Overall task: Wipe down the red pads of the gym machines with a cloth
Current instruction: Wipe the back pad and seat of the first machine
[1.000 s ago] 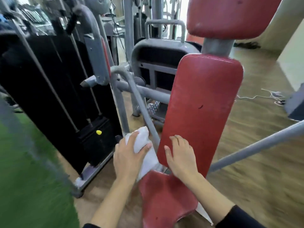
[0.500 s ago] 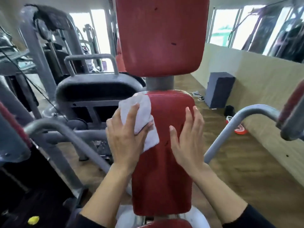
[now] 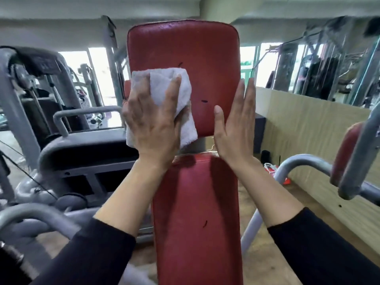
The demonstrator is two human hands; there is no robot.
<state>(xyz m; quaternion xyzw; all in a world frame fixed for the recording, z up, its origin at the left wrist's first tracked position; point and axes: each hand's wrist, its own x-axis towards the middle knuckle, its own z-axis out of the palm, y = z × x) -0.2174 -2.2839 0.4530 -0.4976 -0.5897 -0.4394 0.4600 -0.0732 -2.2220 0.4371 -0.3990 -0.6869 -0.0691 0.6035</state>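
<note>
A person in dark sleeves stands facing a gym machine with two red pads stacked on a grey post. The left hand (image 3: 152,122) presses a white cloth (image 3: 164,85) flat against the lower left part of the upper red pad (image 3: 205,58), its fingers spread and fairly straight, and part of the cloth is folded over them. The right hand (image 3: 234,130) lies flat along that pad's right edge, fingers straight and close together, holding nothing. The lower red pad (image 3: 195,212) runs down between the forearms, and nothing shows whether it has been wiped. The task appears to be in mid-course: the cloth covers only a corner of the upper pad, so most of its face likely remains. A smaller red arm pad (image 3: 343,153) at the right looks untouched, and more machines stand behind. No container is plainly visible.
</note>
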